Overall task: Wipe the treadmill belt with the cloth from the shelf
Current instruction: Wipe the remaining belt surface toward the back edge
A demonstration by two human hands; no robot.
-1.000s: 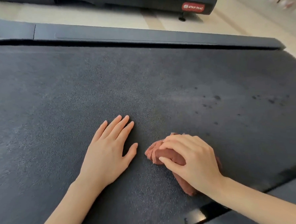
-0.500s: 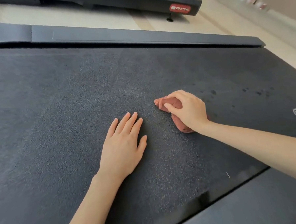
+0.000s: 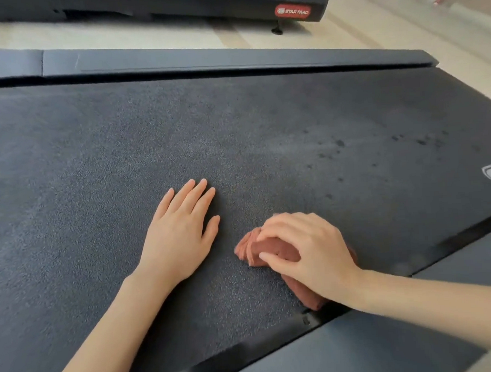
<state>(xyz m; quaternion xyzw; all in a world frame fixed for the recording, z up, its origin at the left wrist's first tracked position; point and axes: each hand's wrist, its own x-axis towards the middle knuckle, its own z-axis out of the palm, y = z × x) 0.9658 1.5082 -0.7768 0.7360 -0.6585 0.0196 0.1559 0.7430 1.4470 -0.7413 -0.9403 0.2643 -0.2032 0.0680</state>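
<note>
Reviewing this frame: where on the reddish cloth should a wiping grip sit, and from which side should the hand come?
Probably the bunched middle of the cloth, from above, as the right hand does now: fingers curled over the far side, thumb on the near side. It lies flat on the belt, and its thin folds fan out at the left end.

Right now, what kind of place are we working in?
Probably a gym: the right hand presses a cloth on a wide treadmill belt, a second machine with a red Star Trac badge stands beyond it, and pale wood-look flooring runs between them.
</note>
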